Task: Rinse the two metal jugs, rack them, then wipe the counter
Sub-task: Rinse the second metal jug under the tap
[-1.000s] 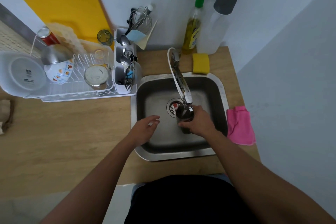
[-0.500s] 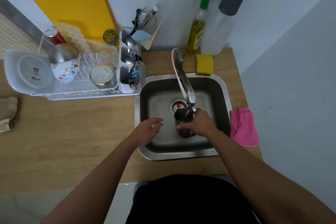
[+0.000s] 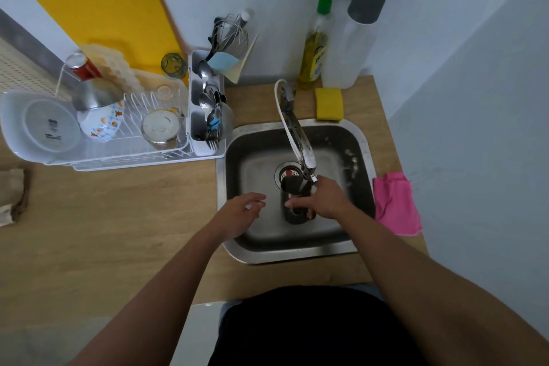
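Right now my right hand (image 3: 325,198) is clenched around a dark metal jug (image 3: 297,202), holding it upright inside the square stainless-steel sink (image 3: 361,154) with its mouth just under the tip of the chrome tap spout (image 3: 300,140). My left hand (image 3: 242,212) hangs over the sink's left edge with fingers loosely spread, gripping nothing and not touching the jug. Whether water is running into the jug I cannot tell.

At the rear left of the wooden desk (image 3: 104,223) sits a white wire dish rack (image 3: 130,154), carrying a white plastic plate, a patterned bowl under a steel bowl, and a glass jar. A white cutlery caddy (image 3: 205,116) full of spoons and forks hangs on the rack's right end, beside the sink. I cannot make out a second jug with certainty.

A yellow sponge (image 3: 329,104) lies at the desk's rear edge behind the sink, next to a green-capped bottle of yellow dish soap (image 3: 315,50). A crumpled pink cloth (image 3: 396,205) rests on the desk's right edge, just beside the sink. A yellow cutting board (image 3: 98,6) leans against the wall behind the rack.
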`<action>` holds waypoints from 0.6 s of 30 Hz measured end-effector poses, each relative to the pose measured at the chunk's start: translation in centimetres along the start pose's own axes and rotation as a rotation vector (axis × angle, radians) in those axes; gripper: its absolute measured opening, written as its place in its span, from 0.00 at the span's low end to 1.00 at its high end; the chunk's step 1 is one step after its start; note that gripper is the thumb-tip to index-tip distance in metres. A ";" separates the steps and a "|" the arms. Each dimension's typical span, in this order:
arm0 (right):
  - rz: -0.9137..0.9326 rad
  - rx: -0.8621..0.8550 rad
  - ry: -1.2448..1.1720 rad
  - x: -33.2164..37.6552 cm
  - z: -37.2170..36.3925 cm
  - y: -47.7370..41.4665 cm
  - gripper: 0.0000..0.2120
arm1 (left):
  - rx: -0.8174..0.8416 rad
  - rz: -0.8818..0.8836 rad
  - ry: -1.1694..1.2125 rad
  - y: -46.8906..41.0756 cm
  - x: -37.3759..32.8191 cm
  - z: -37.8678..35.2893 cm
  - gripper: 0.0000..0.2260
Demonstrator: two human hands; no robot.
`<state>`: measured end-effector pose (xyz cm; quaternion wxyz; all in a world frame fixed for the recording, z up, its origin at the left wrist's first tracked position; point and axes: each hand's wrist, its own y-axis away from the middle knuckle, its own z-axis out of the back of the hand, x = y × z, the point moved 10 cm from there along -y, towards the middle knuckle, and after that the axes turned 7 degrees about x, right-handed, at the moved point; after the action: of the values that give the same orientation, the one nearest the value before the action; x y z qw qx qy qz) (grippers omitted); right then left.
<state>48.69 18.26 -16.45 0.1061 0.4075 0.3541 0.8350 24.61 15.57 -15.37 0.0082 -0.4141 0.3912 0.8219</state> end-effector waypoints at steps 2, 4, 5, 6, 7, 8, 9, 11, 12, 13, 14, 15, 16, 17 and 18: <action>0.001 -0.097 -0.128 -0.6 0.8 0.2 0.33 | -0.009 -0.002 0.000 0.0 -0.2 0.0 0.17; -0.013 -0.136 -0.131 -0.5 1.1 0.3 0.37 | -0.011 0.003 0.008 0.0 -0.4 0.0 0.17; -0.014 -0.083 -0.045 -0.2 0.6 0.1 0.37 | -0.010 0.010 0.008 0.0 -0.4 0.0 0.17; -0.017 -0.014 0.041 -0.1 0.0 0.0 0.37 | -0.009 0.013 0.006 0.0 -0.4 0.0 0.17; -0.016 0.067 0.081 0.0 -0.6 0.0 0.39 | -0.009 0.013 0.004 -0.1 -0.5 0.0 0.17; -0.008 0.134 0.071 0.0 -1.3 0.2 0.41 | -0.011 0.012 0.006 -0.1 -0.6 0.0 0.17; 0.010 0.191 0.027 0.0 -1.7 0.4 0.43 | -0.010 0.012 0.011 0.0 -0.8 0.0 0.17; 0.040 0.253 -0.068 0.2 -2.4 0.9 0.41 | -0.013 0.025 0.022 0.0 -0.8 -0.1 0.18; 0.038 0.273 -0.121 0.2 -2.9 1.1 0.38 | -0.012 0.041 0.029 -0.2 -0.4 -0.2 0.20; 0.029 0.296 -0.192 0.2 -3.4 1.3 0.34 | -0.003 0.057 0.039 -0.2 0.0 -0.3 0.21; 0.021 0.326 -0.270 0.4 -4.0 1.6 0.30 | 0.006 0.064 0.054 -0.2 0.2 -0.5 0.23; 0.021 0.356 -0.350 0.6 -4.5 1.8 0.26 | 0.020 0.067 0.073 -0.2 0.3 -0.6 0.24; 0.015 0.380 -0.427 0.6 -4.9 1.9 0.22 | 0.030 0.060 0.097 -0.2 0.2 -0.8 0.25; 0.001 0.396 -0.490 0.5 -5.3 2.1 0.19 | 0.038 0.058 0.125 0.0 -0.3 -1.0 0.24; -0.018 0.403 -0.541 0.2 -5.7 2.0 0.18 | 0.047 0.058 0.148 0.2 -0.6 -1.1 0.24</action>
<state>44.49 14.08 -17.35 0.1208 0.6242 0.4746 0.6087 25.67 14.93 -15.26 -0.0349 -0.4620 0.4216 0.7795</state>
